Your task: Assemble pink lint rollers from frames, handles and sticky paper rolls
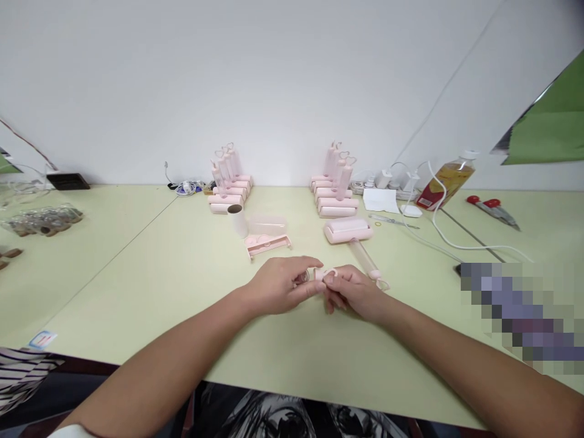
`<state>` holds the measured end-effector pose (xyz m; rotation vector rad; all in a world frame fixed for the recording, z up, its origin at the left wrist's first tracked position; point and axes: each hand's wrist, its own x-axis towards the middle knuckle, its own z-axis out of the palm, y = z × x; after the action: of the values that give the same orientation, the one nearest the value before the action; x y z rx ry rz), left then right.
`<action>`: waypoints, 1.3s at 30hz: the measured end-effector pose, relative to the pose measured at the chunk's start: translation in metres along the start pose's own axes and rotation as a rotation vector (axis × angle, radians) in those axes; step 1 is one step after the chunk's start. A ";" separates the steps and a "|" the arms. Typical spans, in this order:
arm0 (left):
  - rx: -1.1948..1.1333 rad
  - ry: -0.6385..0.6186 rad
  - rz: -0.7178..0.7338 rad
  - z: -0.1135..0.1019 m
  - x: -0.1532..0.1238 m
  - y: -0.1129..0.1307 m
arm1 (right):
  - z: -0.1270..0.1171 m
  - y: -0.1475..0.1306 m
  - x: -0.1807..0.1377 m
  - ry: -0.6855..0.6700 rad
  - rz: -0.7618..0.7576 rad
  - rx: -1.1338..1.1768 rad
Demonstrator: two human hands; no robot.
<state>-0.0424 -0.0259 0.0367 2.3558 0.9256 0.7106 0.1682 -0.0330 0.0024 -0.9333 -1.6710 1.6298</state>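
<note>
My left hand and my right hand meet over the pale green table, fingers pinched together on a small pink plastic part. A clear ring-like piece shows between the left fingers. Just beyond my right hand lies a pink lint roller with a clear handle. A pink roller frame and a white paper roll sit behind my left hand.
Two groups of pink lint rollers stand at the back by the wall. A bottle, white cables, red-handled scissors and a white sheet lie at the right. A bag of small parts is at the left.
</note>
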 end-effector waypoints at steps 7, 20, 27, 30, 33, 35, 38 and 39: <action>-0.459 0.396 0.037 0.000 0.005 -0.017 | -0.009 -0.013 0.005 0.306 0.064 -0.528; -0.283 0.446 -0.237 -0.009 0.011 -0.024 | -0.009 -0.018 0.004 0.262 0.274 -1.066; -0.874 0.509 -0.293 -0.013 0.019 -0.026 | -0.009 -0.017 0.004 0.354 0.245 -0.888; -1.082 0.442 -0.357 -0.016 0.019 -0.026 | -0.006 -0.016 0.004 0.430 0.187 -0.770; -1.128 0.258 -0.378 -0.008 0.017 -0.025 | -0.004 -0.015 0.004 0.432 0.118 -0.715; -1.026 0.146 -0.353 0.001 0.014 -0.023 | -0.004 -0.014 0.004 0.410 0.076 -0.705; -0.647 0.039 -0.249 0.010 0.009 -0.020 | -0.003 -0.012 0.003 0.382 0.035 -0.711; -0.507 0.026 -0.199 0.010 0.007 -0.019 | -0.003 -0.011 0.003 0.370 0.026 -0.707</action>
<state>-0.0403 -0.0114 0.0192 1.7899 0.8560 0.7881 0.1682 -0.0284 0.0133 -1.4853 -1.9808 0.7836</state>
